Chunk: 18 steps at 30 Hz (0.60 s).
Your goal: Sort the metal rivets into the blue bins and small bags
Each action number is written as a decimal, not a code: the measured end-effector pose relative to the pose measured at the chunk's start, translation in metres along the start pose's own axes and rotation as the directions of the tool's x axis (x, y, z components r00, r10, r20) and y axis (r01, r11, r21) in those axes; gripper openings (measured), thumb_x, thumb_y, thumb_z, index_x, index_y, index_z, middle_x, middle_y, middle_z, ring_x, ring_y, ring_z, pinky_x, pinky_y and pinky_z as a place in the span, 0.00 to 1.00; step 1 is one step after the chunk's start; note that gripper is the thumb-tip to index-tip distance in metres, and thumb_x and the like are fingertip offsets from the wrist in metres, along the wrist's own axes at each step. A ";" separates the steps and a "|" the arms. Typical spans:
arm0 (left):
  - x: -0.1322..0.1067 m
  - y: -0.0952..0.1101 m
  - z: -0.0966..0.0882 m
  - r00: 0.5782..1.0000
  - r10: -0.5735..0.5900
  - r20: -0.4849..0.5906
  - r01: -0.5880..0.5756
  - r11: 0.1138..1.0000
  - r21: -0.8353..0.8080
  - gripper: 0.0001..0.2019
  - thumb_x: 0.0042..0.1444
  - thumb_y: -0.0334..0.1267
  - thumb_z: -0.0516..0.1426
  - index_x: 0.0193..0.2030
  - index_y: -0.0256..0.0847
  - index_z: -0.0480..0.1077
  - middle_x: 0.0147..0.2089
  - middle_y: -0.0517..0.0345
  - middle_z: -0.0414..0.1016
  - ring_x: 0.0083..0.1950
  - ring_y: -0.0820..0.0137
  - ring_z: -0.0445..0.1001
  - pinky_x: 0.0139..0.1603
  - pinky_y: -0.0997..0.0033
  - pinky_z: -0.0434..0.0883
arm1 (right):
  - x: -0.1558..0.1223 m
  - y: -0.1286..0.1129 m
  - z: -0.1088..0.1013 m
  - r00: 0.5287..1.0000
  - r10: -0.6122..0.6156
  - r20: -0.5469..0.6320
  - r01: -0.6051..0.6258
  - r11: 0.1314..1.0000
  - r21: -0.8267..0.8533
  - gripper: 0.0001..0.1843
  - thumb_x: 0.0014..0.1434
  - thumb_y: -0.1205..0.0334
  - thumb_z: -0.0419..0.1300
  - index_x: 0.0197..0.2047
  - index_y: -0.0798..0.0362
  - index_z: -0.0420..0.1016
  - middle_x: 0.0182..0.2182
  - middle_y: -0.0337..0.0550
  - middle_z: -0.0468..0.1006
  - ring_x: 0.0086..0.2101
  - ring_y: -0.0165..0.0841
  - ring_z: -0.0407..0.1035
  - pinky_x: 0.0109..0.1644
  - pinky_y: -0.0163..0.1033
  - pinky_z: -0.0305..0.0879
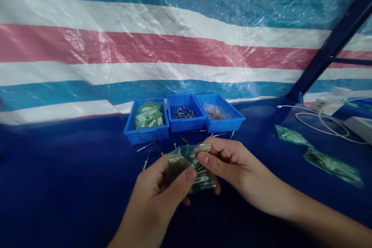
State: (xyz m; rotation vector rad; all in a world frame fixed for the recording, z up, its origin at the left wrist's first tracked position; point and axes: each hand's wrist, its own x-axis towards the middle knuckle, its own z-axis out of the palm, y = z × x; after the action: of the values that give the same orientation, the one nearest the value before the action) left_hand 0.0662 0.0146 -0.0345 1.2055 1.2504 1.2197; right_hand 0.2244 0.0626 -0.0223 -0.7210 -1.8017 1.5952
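Note:
Between my two hands is a small clear plastic bag point(200, 181) with several thin metal pieces inside that look like rivets. My left hand point(162, 186) grips the bag's left side, thumb on top and fingers behind it. The upper right edge is pinched between the thumb and fingers of my right hand point(229, 162). Loose rivets point(147, 160) lie scattered on the blue table just beyond the bag. Behind them, the middle blue bin point(187, 124) holds more loose rivets point(184, 112).
The left blue bin point(148, 136) contains a greenish bag of pale pieces; the right bin point(226, 126) has a clear bag. Two filled green bags point(334, 166) and a white cable point(322, 118) lie at right. A striped sheet point(145, 46) hangs behind, beside a blue post point(328, 50).

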 end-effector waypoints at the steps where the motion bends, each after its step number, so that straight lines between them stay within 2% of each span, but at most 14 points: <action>1: -0.001 0.000 0.000 1.000 -0.006 0.023 0.006 1.000 -0.002 0.09 0.49 0.44 0.60 0.28 0.40 0.73 0.24 0.61 0.72 0.23 0.76 0.68 0.22 0.81 0.67 | 0.000 -0.001 0.001 1.000 -0.001 0.008 0.001 1.000 0.007 0.16 0.60 0.51 0.53 0.30 0.57 0.64 0.22 0.36 0.65 0.21 0.23 0.60 0.24 0.29 0.58; 4: -0.002 0.001 0.000 0.998 -0.008 0.056 0.008 1.000 0.002 0.09 0.50 0.44 0.59 0.32 0.41 0.74 0.25 0.60 0.73 0.25 0.74 0.69 0.24 0.80 0.68 | 0.000 -0.002 0.003 0.999 0.005 0.040 -0.007 0.999 0.051 0.16 0.60 0.51 0.53 0.31 0.57 0.64 0.24 0.38 0.66 0.21 0.23 0.60 0.24 0.30 0.59; 9: -0.003 -0.001 -0.001 0.999 0.037 -0.006 -0.037 0.999 0.034 0.08 0.50 0.43 0.59 0.30 0.42 0.75 0.26 0.60 0.72 0.25 0.75 0.68 0.24 0.80 0.67 | 0.000 -0.001 0.003 0.996 0.027 0.089 -0.036 0.994 0.106 0.13 0.60 0.54 0.54 0.33 0.56 0.65 0.24 0.36 0.64 0.23 0.26 0.63 0.24 0.31 0.60; 13: -0.005 -0.002 -0.001 0.998 0.054 -0.029 -0.052 0.998 0.045 0.07 0.52 0.42 0.58 0.32 0.43 0.74 0.28 0.61 0.73 0.28 0.74 0.68 0.27 0.80 0.67 | -0.001 0.000 0.002 0.999 0.034 0.020 -0.036 0.996 0.083 0.12 0.59 0.56 0.54 0.31 0.56 0.65 0.23 0.35 0.64 0.22 0.23 0.61 0.24 0.30 0.59; 18: -0.010 -0.001 0.004 0.989 0.042 -0.145 -0.034 0.998 0.060 0.07 0.51 0.40 0.58 0.38 0.46 0.72 0.30 0.63 0.73 0.34 0.72 0.69 0.30 0.80 0.67 | -0.001 -0.002 0.003 1.000 0.012 -0.015 -0.011 0.999 0.048 0.11 0.58 0.59 0.56 0.29 0.57 0.65 0.23 0.35 0.66 0.21 0.21 0.60 0.24 0.27 0.58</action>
State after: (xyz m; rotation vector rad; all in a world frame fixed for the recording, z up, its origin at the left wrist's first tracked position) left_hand 0.0707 0.0045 -0.0360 1.2037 1.3832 1.3278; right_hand 0.2229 0.0603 -0.0207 -0.7213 -1.7450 1.6306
